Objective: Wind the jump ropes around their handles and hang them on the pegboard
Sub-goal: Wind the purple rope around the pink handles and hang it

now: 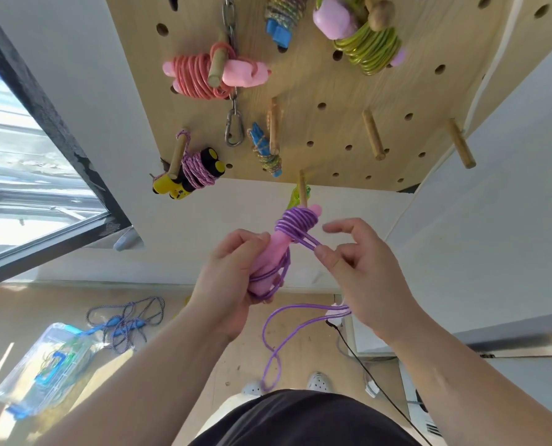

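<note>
Free pegs sit on the right of the pegboard (332, 83); the left is crowded.
The middle peg (373, 135) and the right peg (460, 143) are bare and well apart, with open board between them. Upper left and centre are blocked by the pink bundle (194, 75), yellow bundle (197, 175), chain (234, 120), lower blue bundle (266, 152) and green bundle (366, 51). The bottom peg (302, 188) is crowded by the purple rope (295, 223) just below it.
</note>
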Motion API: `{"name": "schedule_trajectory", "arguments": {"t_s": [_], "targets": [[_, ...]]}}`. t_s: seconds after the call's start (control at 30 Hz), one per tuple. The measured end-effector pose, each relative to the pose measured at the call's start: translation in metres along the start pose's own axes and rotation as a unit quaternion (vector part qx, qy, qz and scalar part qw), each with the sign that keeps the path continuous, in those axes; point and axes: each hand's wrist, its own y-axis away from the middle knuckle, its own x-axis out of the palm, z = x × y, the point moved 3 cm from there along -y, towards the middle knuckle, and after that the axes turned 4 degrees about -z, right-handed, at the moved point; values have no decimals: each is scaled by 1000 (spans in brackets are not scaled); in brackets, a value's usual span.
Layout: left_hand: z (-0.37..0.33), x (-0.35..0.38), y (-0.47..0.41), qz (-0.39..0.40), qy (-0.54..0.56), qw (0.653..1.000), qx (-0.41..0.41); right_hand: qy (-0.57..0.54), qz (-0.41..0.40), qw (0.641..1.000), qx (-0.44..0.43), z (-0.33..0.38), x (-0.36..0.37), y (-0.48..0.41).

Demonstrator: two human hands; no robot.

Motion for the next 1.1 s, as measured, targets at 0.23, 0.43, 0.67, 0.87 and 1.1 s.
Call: {"name": "schedule_trajectory", "arguments": {"t_s": [0.23,0.43,0.67,0.87,1.1], "targets": [[10,3,-1,-53,-54,997,28,3,34,998,-44,5,4,10],[1,14,4,4,5,1000,-1,-103,12,995,-1,0,-9,8],[0,37,19,135,113,974,-140,-246,50,963,102,-17,-13,1],[7,39,21,201,162,940,-221,-187,130,971,70,-12,-16,-4],[4,29,0,3,-127,992,26,-155,31,984,84,-14,-7,2]]}}
